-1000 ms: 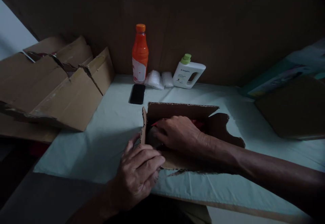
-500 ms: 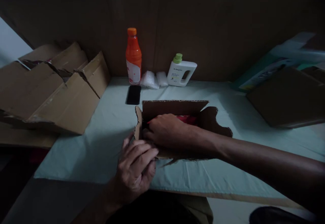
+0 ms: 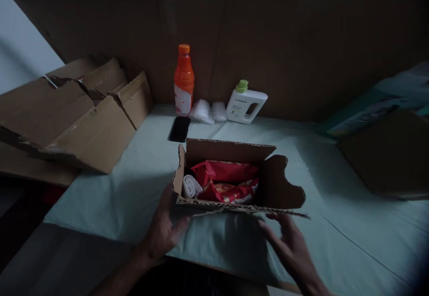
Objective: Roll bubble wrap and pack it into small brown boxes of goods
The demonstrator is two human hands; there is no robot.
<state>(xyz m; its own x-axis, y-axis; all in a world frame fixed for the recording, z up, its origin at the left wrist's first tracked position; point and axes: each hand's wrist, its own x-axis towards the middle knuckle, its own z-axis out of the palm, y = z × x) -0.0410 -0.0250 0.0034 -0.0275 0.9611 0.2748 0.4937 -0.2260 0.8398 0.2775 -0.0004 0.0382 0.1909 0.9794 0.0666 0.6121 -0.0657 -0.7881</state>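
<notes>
An open cardboard box (image 3: 228,149) stands on the table with its flaps raised. Inside it lies a shiny red packet (image 3: 231,177), and a small white roll (image 3: 191,186), which looks like bubble wrap, sits at its left end. My left hand (image 3: 161,233) is at the box's front left corner, thumb apart from the fingers; the fingertips are partly hidden behind the wall. Below the front right edge, my right hand (image 3: 291,244) has its fingers spread and holds nothing. Whether either hand touches the cardboard I cannot tell.
At the back stand an orange bottle (image 3: 184,81), bubble-wrap bundles (image 3: 203,111) and a white jug (image 3: 246,104) with a green cap. A black phone (image 3: 180,129) lies before them. Cardboard boxes (image 3: 97,130) fill the left; another box (image 3: 385,153) and a teal pack (image 3: 365,108) stand right.
My right hand has come out of the box to its front right side, uncovering the red packet and white roll. My left hand has loosened from the front left corner. The view has tilted up.
</notes>
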